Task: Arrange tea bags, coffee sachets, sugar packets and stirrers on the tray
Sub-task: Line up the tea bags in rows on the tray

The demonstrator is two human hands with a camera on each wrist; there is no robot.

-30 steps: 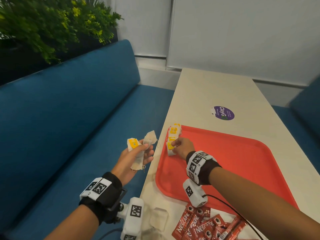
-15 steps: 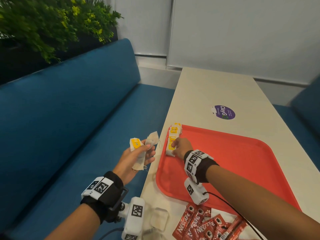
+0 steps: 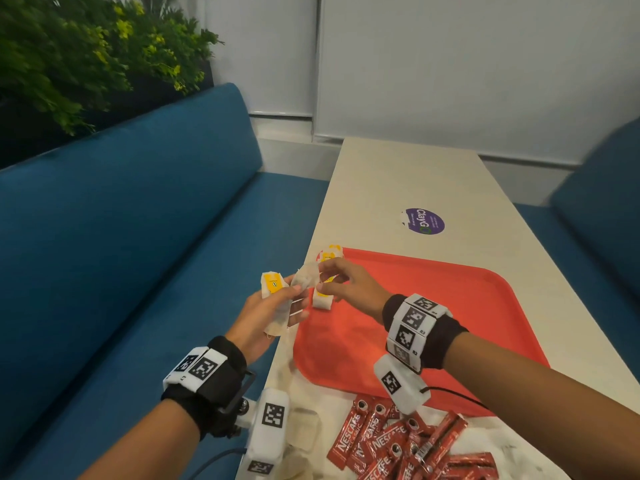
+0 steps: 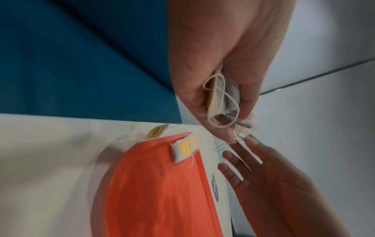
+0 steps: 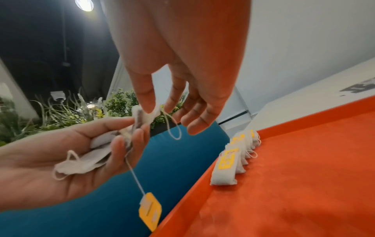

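left hand (image 3: pixel 268 315) curled round a few tea bags (image 5: pixel 97 154), right hand (image 3: pixel 349 284) pinching one, tag print too blurry, Nescafe sachets (image 3: pixel 398 441) cut off, ClayGo sticker (image 3: pixel 423 221)

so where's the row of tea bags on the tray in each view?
Head: row of tea bags at the red tray's far-left edge, partly behind the right hand.
Left wrist: tea bags left of centre, at the tray's upper corner.
Right wrist: tea bags right of centre, along the tray's rim.
Shared landmark: that tray edge, beside the blue seat.
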